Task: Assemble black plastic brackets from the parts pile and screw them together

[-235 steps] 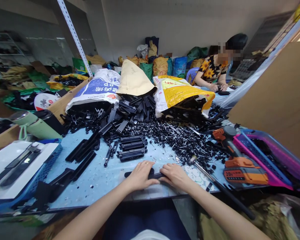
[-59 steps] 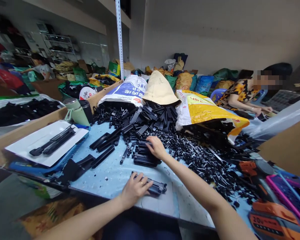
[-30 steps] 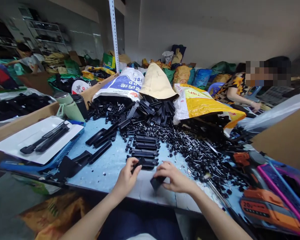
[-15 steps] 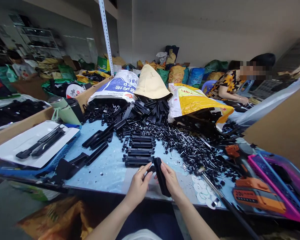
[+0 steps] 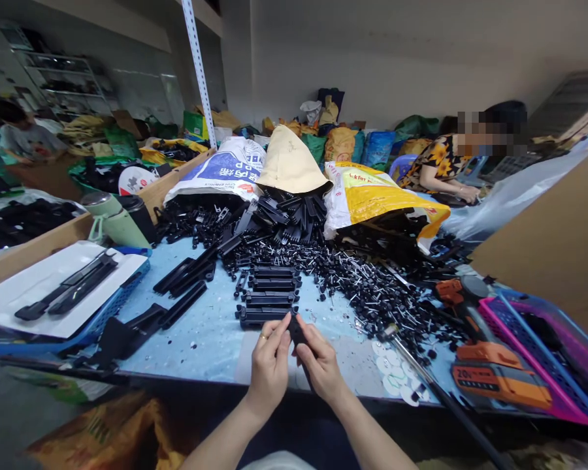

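Note:
A long black plastic part is gripped by my right hand near the table's front edge. My left hand is closed, its fingertips at the upper end of that part; whatever they pinch is hidden. Just beyond my hands, several black assembled bars lie in a stacked row. Behind them spreads a heap of small black pieces with metal pins. More long black parts rest to the left on the blue table surface.
An orange cordless drill and a metal-tipped rod lie at the right, beside pink and blue baskets. Open sacks stand behind. A green bottle and white tray are left. A person sits back right.
My hands have come closer together. The black part has turned, showing a narrower side, and my left fingers have moved onto its upper end. The view has shifted slightly.

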Demonstrator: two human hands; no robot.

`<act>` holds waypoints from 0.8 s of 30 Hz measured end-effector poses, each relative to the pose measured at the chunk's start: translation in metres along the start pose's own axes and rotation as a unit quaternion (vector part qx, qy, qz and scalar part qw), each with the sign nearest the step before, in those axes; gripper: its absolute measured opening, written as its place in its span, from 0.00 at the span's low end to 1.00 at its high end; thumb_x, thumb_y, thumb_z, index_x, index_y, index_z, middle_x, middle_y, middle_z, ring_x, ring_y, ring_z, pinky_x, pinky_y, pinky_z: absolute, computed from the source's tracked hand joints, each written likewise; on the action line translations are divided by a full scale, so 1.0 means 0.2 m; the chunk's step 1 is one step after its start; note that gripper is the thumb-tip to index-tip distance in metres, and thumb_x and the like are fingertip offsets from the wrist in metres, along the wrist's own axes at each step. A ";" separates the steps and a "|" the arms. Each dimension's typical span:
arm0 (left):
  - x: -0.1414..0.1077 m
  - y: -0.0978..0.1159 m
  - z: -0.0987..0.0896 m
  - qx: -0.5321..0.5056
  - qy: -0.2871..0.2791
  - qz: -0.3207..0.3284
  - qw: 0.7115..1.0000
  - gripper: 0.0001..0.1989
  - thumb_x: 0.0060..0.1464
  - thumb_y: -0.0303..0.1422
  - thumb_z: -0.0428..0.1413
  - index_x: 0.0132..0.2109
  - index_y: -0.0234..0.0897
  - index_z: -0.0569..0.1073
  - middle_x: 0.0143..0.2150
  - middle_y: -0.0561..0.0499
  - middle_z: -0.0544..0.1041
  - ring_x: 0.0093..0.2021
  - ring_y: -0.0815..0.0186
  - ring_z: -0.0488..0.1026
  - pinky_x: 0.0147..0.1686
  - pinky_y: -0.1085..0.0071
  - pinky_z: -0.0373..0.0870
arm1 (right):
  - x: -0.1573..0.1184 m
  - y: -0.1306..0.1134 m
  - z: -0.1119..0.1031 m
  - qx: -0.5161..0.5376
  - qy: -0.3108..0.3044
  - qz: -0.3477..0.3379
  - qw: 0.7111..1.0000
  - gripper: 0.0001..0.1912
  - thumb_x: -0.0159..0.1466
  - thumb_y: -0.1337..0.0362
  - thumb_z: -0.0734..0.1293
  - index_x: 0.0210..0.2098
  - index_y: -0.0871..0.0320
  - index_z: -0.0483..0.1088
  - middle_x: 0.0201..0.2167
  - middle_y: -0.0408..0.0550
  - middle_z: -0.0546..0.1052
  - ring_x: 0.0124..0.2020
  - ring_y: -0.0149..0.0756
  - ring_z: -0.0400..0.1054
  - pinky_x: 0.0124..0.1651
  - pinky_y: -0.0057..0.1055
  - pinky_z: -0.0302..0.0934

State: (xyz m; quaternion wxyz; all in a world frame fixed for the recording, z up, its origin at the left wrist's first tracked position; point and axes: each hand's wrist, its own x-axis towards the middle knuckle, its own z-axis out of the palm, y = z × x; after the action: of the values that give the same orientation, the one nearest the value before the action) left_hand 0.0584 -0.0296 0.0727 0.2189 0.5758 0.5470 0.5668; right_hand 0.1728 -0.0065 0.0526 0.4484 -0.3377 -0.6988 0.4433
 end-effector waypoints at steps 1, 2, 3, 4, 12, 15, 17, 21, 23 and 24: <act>-0.01 -0.02 0.00 0.001 -0.013 -0.007 1.000 0.17 0.58 0.33 0.43 0.53 0.39 0.66 0.43 0.46 0.67 0.37 0.68 0.69 0.35 0.72 0.68 | 0.00 0.00 0.00 -0.016 -0.009 -0.007 1.000 0.23 0.64 0.60 0.56 0.59 0.49 0.52 0.44 0.49 0.66 0.32 0.31 0.65 0.33 0.29 0.64; -0.02 -0.05 -0.01 0.002 -0.019 -0.027 0.999 0.17 0.58 0.33 0.42 0.53 0.39 0.65 0.44 0.46 0.67 0.36 0.68 0.69 0.34 0.72 0.69 | 0.01 0.01 -0.01 -0.040 -0.029 -0.014 0.999 0.23 0.64 0.60 0.56 0.59 0.49 0.52 0.45 0.49 0.67 0.35 0.32 0.66 0.37 0.30 0.64; -0.03 -0.08 -0.01 0.005 -0.019 -0.058 0.998 0.18 0.59 0.34 0.41 0.55 0.39 0.63 0.45 0.45 0.67 0.35 0.69 0.70 0.32 0.72 0.69 | 0.03 0.02 -0.03 -0.072 -0.057 -0.019 0.996 0.23 0.64 0.59 0.56 0.59 0.50 0.52 0.45 0.49 0.67 0.38 0.33 0.66 0.41 0.32 0.63; -0.06 -0.10 -0.01 0.015 -0.019 -0.091 0.996 0.19 0.59 0.34 0.41 0.56 0.39 0.60 0.45 0.45 0.66 0.34 0.68 0.70 0.30 0.72 0.70 | 0.06 0.03 -0.07 -0.114 -0.082 -0.020 0.990 0.23 0.64 0.59 0.56 0.59 0.50 0.53 0.47 0.49 0.67 0.41 0.34 0.65 0.44 0.33 0.62; -0.05 -0.16 -0.05 0.286 -0.277 0.146 0.906 0.29 0.48 0.21 0.46 0.57 0.45 0.58 0.54 0.47 0.63 0.58 0.55 0.52 0.55 0.48 0.48 | 0.55 0.21 -0.92 -0.578 0.114 0.208 0.781 0.22 0.66 0.62 0.49 0.57 0.60 0.55 0.52 0.56 0.64 0.53 0.40 0.57 0.52 0.34 0.53; 0.02 -0.17 -0.02 0.319 -0.378 0.214 0.843 0.27 0.48 0.17 0.44 0.54 0.44 0.62 0.45 0.48 0.70 0.49 0.61 0.64 0.54 0.50 0.51 | 0.67 0.26 -1.17 -0.597 0.127 0.285 0.739 0.21 0.63 0.67 0.53 0.55 0.67 0.56 0.46 0.64 0.68 0.48 0.47 0.61 0.46 0.40 0.56; 0.05 -0.18 -0.02 0.356 -0.381 0.214 0.826 0.27 0.48 0.15 0.43 0.53 0.41 0.63 0.41 0.48 0.71 0.42 0.64 0.66 0.49 0.57 0.58 | 0.71 0.29 -1.25 -0.597 0.119 0.327 0.723 0.19 0.60 0.68 0.57 0.49 0.70 0.62 0.39 0.66 0.71 0.43 0.49 0.64 0.41 0.40 0.57; 0.07 -0.19 -0.06 0.418 -0.363 0.185 0.812 0.25 0.49 0.15 0.43 0.53 0.37 0.62 0.42 0.46 0.70 0.41 0.61 0.66 0.41 0.62 0.62 | 0.72 0.30 -1.27 -0.610 0.102 0.342 0.708 0.13 0.59 0.70 0.58 0.42 0.70 0.65 0.38 0.65 0.71 0.44 0.48 0.64 0.41 0.38 0.55; 0.08 -0.19 -0.07 0.426 -0.362 0.157 0.814 0.22 0.51 0.18 0.44 0.53 0.37 0.62 0.42 0.45 0.70 0.41 0.61 0.65 0.40 0.63 0.62 | 0.69 0.28 -1.23 -0.624 0.097 0.322 0.706 0.14 0.61 0.69 0.57 0.46 0.68 0.62 0.41 0.64 0.70 0.45 0.46 0.64 0.42 0.37 0.54; 0.08 -0.20 -0.07 0.419 -0.364 0.142 0.820 0.20 0.53 0.21 0.44 0.52 0.37 0.62 0.43 0.45 0.69 0.42 0.60 0.65 0.40 0.63 0.62 | 0.65 0.25 -1.19 -0.629 0.089 0.309 0.708 0.15 0.62 0.67 0.57 0.48 0.67 0.60 0.41 0.62 0.70 0.43 0.45 0.64 0.41 0.36 0.54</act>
State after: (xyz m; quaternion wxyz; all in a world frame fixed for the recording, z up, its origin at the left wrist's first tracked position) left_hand 0.0275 -0.0082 0.0488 0.0567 0.8477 0.5244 0.0568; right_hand 0.3488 0.2021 0.0974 0.0303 -0.7760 -0.6297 -0.0171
